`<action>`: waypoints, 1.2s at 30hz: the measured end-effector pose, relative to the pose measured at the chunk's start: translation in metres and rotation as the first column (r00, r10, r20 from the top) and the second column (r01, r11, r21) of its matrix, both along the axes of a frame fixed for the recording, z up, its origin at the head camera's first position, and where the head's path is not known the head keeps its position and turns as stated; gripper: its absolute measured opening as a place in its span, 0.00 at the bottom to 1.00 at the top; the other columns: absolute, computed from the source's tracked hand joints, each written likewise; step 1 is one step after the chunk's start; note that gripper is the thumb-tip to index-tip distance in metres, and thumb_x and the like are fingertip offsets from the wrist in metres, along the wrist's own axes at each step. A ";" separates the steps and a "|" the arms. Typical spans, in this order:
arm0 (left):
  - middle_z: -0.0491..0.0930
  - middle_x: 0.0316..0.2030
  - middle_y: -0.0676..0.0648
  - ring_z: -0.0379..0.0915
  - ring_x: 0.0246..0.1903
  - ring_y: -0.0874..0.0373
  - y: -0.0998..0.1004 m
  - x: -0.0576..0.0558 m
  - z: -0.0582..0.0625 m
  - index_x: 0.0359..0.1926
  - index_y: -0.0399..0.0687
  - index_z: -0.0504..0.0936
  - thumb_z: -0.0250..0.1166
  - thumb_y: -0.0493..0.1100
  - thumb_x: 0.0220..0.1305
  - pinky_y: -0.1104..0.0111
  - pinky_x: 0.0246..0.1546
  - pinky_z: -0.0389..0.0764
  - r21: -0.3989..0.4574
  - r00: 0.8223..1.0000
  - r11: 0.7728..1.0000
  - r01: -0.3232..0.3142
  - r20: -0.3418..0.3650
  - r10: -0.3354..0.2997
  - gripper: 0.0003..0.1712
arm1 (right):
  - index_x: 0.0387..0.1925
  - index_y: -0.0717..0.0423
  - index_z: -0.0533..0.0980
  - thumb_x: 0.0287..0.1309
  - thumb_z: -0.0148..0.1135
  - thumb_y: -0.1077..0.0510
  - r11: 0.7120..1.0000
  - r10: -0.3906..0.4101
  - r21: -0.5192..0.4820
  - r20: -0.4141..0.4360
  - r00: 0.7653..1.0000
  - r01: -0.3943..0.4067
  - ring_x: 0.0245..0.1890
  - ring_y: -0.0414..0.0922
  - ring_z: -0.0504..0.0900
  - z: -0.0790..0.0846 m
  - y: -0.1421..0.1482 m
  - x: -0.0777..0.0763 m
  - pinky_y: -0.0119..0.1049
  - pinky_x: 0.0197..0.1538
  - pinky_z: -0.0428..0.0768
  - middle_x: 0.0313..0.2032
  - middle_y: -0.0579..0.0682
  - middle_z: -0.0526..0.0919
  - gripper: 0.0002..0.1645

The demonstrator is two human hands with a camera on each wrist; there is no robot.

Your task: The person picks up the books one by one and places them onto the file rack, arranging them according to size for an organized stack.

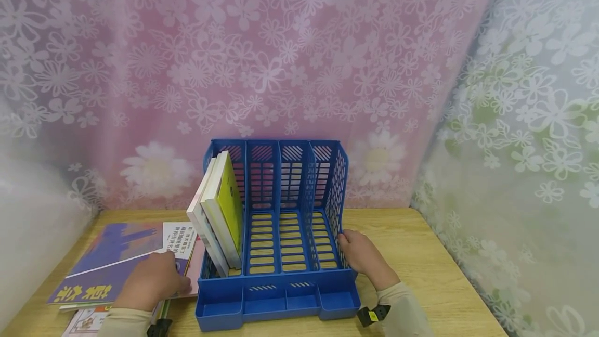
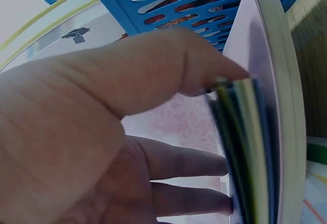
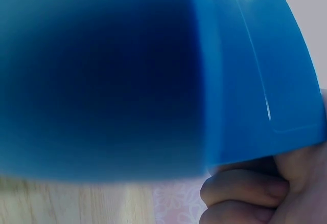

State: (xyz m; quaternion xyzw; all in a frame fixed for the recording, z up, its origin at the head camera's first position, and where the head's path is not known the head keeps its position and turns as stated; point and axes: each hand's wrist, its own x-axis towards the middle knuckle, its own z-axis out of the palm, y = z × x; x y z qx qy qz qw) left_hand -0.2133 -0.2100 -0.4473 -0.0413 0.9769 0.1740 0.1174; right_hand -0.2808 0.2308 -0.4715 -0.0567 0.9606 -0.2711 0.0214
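A blue desktop file rack [image 1: 276,280] with upright dividers stands on the table. Two books with pale page edges, one with a yellow-green cover [image 1: 230,207], lean in its leftmost compartment. At the rack's right side my right hand [image 1: 367,259] grips the wall; the right wrist view shows its fingers curled below the blue plastic [image 3: 265,81]. My left hand [image 1: 152,280] holds the right edge of a purple book [image 1: 117,254] atop a pile. Up close, its thumb and fingertips touch thin book edges [image 2: 248,147], beside a thicker pink-covered book [image 2: 288,106].
Beneath the purple book lie other books, among them a pink one [image 1: 195,264] beside the rack and a white illustrated one [image 1: 86,321] at the front. The wooden table [image 1: 412,254] extends right of the rack. A pink flowered curtain [image 1: 281,66] hangs behind.
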 end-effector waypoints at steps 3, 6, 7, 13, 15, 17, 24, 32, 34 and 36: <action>0.78 0.30 0.43 0.72 0.28 0.49 0.000 -0.001 0.000 0.41 0.30 0.80 0.75 0.55 0.52 0.52 0.32 0.76 -0.011 1.000 1.000 -0.009 0.009 0.009 0.31 | 0.38 0.57 0.79 0.81 0.44 0.55 1.000 -0.001 -0.007 -0.001 1.000 0.000 0.26 0.46 0.72 -0.001 0.001 0.000 0.45 0.38 0.73 0.22 0.48 0.68 0.19; 0.79 0.32 0.40 0.74 0.29 0.48 0.001 -0.001 0.000 0.44 0.27 0.79 0.74 0.56 0.52 0.50 0.33 0.78 -0.031 1.000 0.999 0.008 0.009 -0.008 0.35 | 0.40 0.57 0.80 0.81 0.44 0.55 1.000 -0.005 -0.008 0.001 1.000 0.005 0.26 0.46 0.72 -0.001 0.001 0.000 0.45 0.38 0.73 0.21 0.48 0.68 0.19; 0.79 0.33 0.38 0.75 0.30 0.47 0.001 -0.001 0.000 0.45 0.26 0.79 0.75 0.57 0.51 0.49 0.34 0.78 -0.035 1.000 0.999 0.018 0.009 -0.018 0.36 | 0.40 0.57 0.80 0.81 0.44 0.55 1.000 -0.006 -0.008 0.003 1.000 0.006 0.26 0.46 0.72 0.000 0.001 0.000 0.45 0.38 0.73 0.21 0.48 0.68 0.19; 0.72 0.48 0.19 0.73 0.48 0.24 -0.003 0.003 -0.003 0.59 0.19 0.71 0.82 0.56 0.41 0.36 0.46 0.78 -0.071 0.996 0.993 0.092 0.021 -0.091 0.55 | 0.36 0.57 0.78 0.81 0.43 0.54 1.000 0.000 -0.004 0.007 1.000 0.000 0.25 0.46 0.71 0.002 0.000 0.000 0.44 0.36 0.72 0.21 0.49 0.68 0.20; 0.69 0.52 0.16 0.70 0.51 0.21 -0.005 0.004 -0.003 0.64 0.19 0.68 0.83 0.52 0.40 0.35 0.47 0.77 -0.076 0.994 0.992 0.105 0.037 -0.102 0.57 | 0.34 0.56 0.77 0.81 0.43 0.54 1.000 0.000 -0.008 0.009 1.000 0.000 0.24 0.45 0.70 0.002 -0.001 0.000 0.43 0.35 0.71 0.21 0.49 0.68 0.20; 0.69 0.54 0.17 0.71 0.51 0.22 -0.007 0.004 -0.003 0.66 0.22 0.68 0.83 0.49 0.40 0.35 0.46 0.77 -0.080 0.993 0.991 0.111 0.054 -0.107 0.57 | 0.32 0.56 0.76 0.81 0.43 0.54 1.000 -0.001 -0.011 0.010 1.000 0.002 0.23 0.45 0.69 0.002 -0.001 0.000 0.42 0.34 0.70 0.21 0.49 0.68 0.21; 0.70 0.55 0.19 0.76 0.47 0.32 -0.012 0.004 0.001 0.68 0.23 0.67 0.80 0.47 0.46 0.40 0.42 0.79 -0.022 0.988 0.991 0.131 0.081 -0.128 0.53 | 0.31 0.57 0.75 0.81 0.44 0.55 1.000 -0.004 -0.020 0.013 1.000 0.004 0.21 0.45 0.67 0.000 -0.001 0.002 0.40 0.31 0.68 0.20 0.49 0.68 0.21; 0.80 0.43 0.41 0.74 0.40 0.46 -0.019 0.004 0.004 0.60 0.26 0.74 0.74 0.50 0.57 0.49 0.40 0.75 0.098 0.988 0.986 0.136 0.063 -0.143 0.39 | 0.33 0.57 0.77 0.81 0.44 0.55 1.000 -0.008 -0.023 0.007 1.000 0.008 0.23 0.45 0.69 0.002 -0.001 0.002 0.41 0.33 0.70 0.21 0.49 0.68 0.20; 0.79 0.41 0.43 0.72 0.37 0.48 -0.018 0.003 0.004 0.59 0.27 0.75 0.72 0.48 0.59 0.51 0.38 0.73 0.093 0.988 0.986 0.136 0.058 -0.141 0.35 | 0.34 0.58 0.77 0.81 0.43 0.55 1.000 -0.009 -0.027 0.011 1.000 0.009 0.23 0.45 0.69 0.002 -0.001 0.002 0.41 0.33 0.70 0.21 0.49 0.68 0.20; 0.80 0.39 0.43 0.73 0.35 0.49 -0.016 0.003 0.004 0.55 0.29 0.77 0.70 0.43 0.61 0.52 0.35 0.74 0.055 0.989 0.988 0.144 0.031 -0.146 0.26 | 0.34 0.57 0.77 0.81 0.43 0.55 1.000 -0.010 -0.030 0.012 1.000 0.010 0.23 0.45 0.69 0.002 -0.001 0.002 0.41 0.32 0.70 0.21 0.49 0.68 0.20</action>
